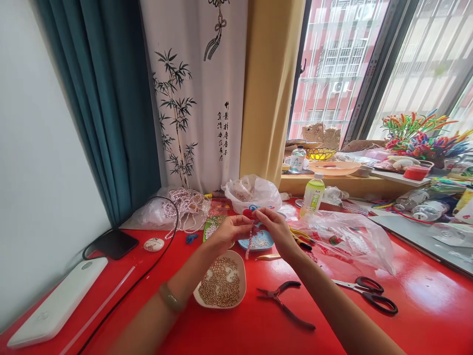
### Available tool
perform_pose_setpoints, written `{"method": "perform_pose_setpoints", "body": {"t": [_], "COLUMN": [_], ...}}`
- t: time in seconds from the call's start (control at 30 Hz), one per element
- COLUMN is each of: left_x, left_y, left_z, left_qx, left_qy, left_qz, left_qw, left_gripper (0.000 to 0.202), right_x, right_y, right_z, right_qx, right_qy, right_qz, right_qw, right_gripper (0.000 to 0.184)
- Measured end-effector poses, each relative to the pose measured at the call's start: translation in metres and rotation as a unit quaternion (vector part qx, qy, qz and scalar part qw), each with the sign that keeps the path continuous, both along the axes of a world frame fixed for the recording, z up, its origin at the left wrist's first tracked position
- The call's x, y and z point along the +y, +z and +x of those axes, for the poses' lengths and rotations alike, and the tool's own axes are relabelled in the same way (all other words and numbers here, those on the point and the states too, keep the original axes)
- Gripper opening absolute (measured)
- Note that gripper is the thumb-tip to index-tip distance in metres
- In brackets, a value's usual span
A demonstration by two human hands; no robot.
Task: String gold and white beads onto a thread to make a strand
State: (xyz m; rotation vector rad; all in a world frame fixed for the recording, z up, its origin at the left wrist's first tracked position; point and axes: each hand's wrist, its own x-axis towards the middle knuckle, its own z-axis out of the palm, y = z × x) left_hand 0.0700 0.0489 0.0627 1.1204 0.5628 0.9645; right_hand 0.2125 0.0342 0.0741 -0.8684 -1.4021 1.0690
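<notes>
This looks like a craft corner in a home, with a long green-blue curtain (88, 88) near a window (332, 64), and beads (220, 291), pliers (274, 294) and scissors (358, 287) on a red worktop (424, 305).

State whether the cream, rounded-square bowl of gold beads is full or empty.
Partly filled: gold beads cover much of the floor of the cream bowl, but pale patches show between them.

We see red surface (177, 315), pale pink bead strand (249, 245), gold beads (221, 293), cream bowl (244, 276), blue dish (263, 249), black scissor handles (367, 297), teal curtain (99, 98), off-white curtain (210, 88) printed with black bamboo (181, 106).
</notes>
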Motion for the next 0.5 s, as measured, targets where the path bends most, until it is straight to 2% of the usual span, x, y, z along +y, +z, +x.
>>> {"method": "perform_pose_setpoints", "body": {"t": [0.07, 0.23, 0.33, 0.5], "left_x": [-0.001, 0.001, 0.007, 0.018], "left_y": [0.004, 0.007, 0.007, 0.005], "left_z": [-0.001, -0.003, -0.007, -0.016], "left_qx": [-0.026, -0.101, -0.144, -0.199], "left_qy": [0.012, 0.078, 0.123, 0.184], "left_qz": [0.003, -0.016, -0.018, -0.03], "left_qw": [1.0, 0.992, 0.982, 0.962], "left_gripper": [0.018, 0.012, 0.008, 0.005], "right_x": [-0.006, -0.016, -0.015, -0.015], "right_y": [-0.008, -0.04, -0.056, -0.063], "right_z": [0.001, 0.001, 0.003, 0.007], "right_qx": [0.013, -0.009, 0.012, 0.056], "right_qy": [0.022, 0.111, 0.163, 0.236], "right_qz": [-0.013, -0.143, -0.147, -0.22], "right_qw": [1.0, 0.983, 0.976, 0.945], "right_gripper": [0.03, 0.039, 0.039, 0.029]}}
